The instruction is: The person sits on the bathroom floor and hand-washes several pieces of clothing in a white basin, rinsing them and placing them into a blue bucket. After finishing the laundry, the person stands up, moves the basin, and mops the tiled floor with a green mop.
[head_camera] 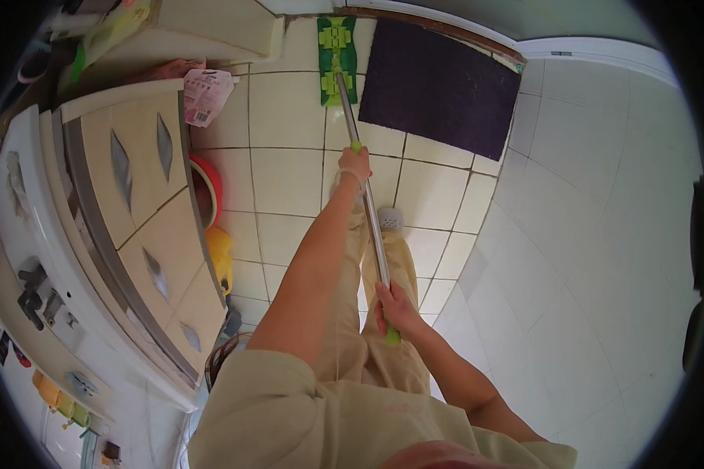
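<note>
A flat mop with a green head (337,61) lies on the tiled floor, left of a dark purple mat (437,88). Its metal pole (374,225) slants down towards my body. My left hand (355,164), a clear band at its wrist, is closed around the upper part of the pole by a green collar. Lower down, my right hand (394,308) grips the pole just above its green end (392,335). My legs and one grey perforated shoe (391,218) are behind the pole.
A vanity cabinet (146,193) with a white sink (64,293) stands at left. Beside it on the floor are a red basin (216,190), a yellow plastic bag (220,252) and a pink-and-white pouch (207,97). A tiled wall (586,223) rises at right; a door sill (434,26) borders the mat.
</note>
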The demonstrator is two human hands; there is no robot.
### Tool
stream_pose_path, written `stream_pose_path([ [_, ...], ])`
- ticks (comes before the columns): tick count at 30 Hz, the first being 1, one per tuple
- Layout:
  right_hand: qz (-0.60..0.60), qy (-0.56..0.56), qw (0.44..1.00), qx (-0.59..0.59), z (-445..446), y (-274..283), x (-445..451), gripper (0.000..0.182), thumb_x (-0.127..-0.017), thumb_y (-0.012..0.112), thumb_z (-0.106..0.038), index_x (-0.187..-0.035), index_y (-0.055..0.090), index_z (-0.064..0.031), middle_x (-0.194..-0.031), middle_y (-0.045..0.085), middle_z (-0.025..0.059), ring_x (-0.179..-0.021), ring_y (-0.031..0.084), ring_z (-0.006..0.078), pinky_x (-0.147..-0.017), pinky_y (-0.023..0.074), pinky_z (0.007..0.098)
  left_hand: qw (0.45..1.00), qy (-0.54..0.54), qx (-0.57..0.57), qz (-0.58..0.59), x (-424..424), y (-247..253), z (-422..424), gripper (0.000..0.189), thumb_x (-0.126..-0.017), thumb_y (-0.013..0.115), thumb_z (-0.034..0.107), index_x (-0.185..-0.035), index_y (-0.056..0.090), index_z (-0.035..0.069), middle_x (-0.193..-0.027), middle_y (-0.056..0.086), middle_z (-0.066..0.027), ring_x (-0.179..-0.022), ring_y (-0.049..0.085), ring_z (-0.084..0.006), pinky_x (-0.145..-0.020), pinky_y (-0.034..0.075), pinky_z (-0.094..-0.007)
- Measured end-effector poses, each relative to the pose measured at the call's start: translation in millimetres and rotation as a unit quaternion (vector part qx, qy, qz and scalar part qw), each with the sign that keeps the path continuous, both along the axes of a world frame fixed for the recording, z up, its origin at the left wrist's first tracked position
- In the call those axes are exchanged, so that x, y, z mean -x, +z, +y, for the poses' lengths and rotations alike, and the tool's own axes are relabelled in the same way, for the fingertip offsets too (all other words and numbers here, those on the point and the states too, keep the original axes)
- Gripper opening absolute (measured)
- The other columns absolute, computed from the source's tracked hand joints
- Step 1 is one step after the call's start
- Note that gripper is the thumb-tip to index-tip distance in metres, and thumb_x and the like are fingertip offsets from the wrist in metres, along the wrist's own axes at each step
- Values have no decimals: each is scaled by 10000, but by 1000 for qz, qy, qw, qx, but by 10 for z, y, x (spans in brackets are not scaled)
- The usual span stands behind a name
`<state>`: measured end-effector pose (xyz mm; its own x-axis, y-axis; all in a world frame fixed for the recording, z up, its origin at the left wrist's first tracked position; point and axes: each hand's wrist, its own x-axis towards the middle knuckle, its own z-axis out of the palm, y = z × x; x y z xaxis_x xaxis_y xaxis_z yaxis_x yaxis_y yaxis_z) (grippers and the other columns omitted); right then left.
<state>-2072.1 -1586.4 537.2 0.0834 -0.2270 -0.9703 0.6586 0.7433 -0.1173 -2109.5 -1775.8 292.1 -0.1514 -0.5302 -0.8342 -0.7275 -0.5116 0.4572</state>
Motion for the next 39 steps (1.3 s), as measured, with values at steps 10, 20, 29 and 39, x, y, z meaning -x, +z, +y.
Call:
stream_pose_path([
  [10,-57,189,980,-6,546,435,-440,281,-927,370,-312,-844,327,-47,-472,431,57,-310,425,160,-295,343,297,989,144,-12,-38,-1456,300,861,349,-834,468,299,-680,517,-10,-493,510,-93,-379,498,-198,-366,382,-342],
  [20,-147,247,957,30,866,522,-622,316,-924,373,-333,-802,406,-43,-466,430,29,-376,440,136,-381,356,277,953,241,-113,-144,-2745,442,1472,293,-856,457,288,-826,457,-4,-546,476,-58,-364,450,-160,-338,381,-294],
  [29,-107,75,991,24,1188,1164,-432,429,-934,257,-441,-781,437,-83,-486,429,16,-403,407,116,-390,333,248,982,179,14,53,-1376,1397,1103,238,-847,518,231,-881,441,8,-584,472,-60,-383,466,-155,-343,380,-282],
  [39,-52,-113,990,68,206,275,-186,425,-928,254,-453,-833,400,-65,-476,417,64,-334,389,169,-342,368,288,999,-2,29,44,-90,488,119,324,-823,545,267,-902,471,-38,-697,551,-134,-446,541,-207,-407,466,-316],
])
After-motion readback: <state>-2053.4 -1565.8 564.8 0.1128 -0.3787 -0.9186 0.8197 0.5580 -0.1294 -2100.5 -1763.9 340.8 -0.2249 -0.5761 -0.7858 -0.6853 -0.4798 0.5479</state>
